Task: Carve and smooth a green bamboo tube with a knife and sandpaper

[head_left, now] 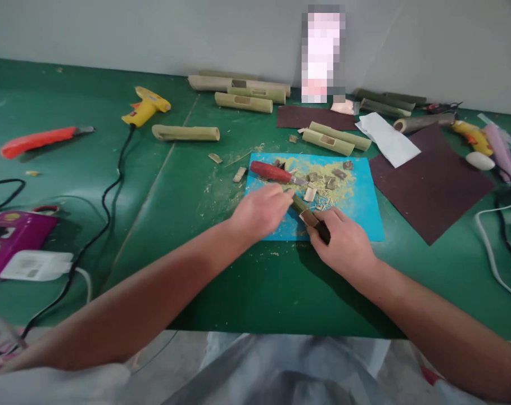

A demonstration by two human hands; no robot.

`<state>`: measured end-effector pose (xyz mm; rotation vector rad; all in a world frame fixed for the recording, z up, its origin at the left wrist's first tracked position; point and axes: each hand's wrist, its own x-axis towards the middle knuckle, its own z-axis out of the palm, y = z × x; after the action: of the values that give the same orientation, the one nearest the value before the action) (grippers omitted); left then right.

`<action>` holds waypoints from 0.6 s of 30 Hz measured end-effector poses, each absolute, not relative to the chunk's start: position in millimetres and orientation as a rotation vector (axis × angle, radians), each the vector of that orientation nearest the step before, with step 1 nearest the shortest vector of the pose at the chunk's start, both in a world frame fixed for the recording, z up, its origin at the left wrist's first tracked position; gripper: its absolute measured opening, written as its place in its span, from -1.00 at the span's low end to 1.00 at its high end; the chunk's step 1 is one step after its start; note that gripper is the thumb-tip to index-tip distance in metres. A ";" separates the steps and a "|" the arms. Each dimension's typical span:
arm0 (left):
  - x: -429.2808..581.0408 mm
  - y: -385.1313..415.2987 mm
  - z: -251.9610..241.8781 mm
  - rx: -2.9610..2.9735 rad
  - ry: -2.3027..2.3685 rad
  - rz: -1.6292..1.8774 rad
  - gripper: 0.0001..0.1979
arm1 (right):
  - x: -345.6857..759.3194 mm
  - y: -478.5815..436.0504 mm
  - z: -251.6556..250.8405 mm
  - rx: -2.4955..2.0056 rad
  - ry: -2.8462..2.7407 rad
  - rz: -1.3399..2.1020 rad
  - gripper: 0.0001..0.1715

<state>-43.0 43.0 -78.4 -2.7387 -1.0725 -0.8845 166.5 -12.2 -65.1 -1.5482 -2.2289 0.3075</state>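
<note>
A short dark-green bamboo tube with a pale cut-out in its side lies slantwise between my hands, over a blue sheet. My right hand is wrapped round its near end. At the far end my left hand is closed, with its fingertips pinched against the tube. Whether those fingers also hold something small is hidden. Just beyond my left hand lies a red-handled carving knife, its blade pointing right. Bamboo chips and yellowish shavings are scattered over the sheet.
Cut bamboo tubes lie at the back, with more behind the sheet. At left are a yellow glue gun with a black cord, a red utility knife and a purple box. Brown sandpaper lies at right.
</note>
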 end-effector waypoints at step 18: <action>-40.8 38.5 -76.0 -2.776 -1.085 -0.904 -0.69 | 165.9 -13.7 -62.8 -1.568 -2.248 0.300 -0.78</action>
<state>-40.8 38.5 -76.0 -2.7755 -1.0848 -0.9044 165.9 -13.7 -62.8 -1.5679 -2.2480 0.2999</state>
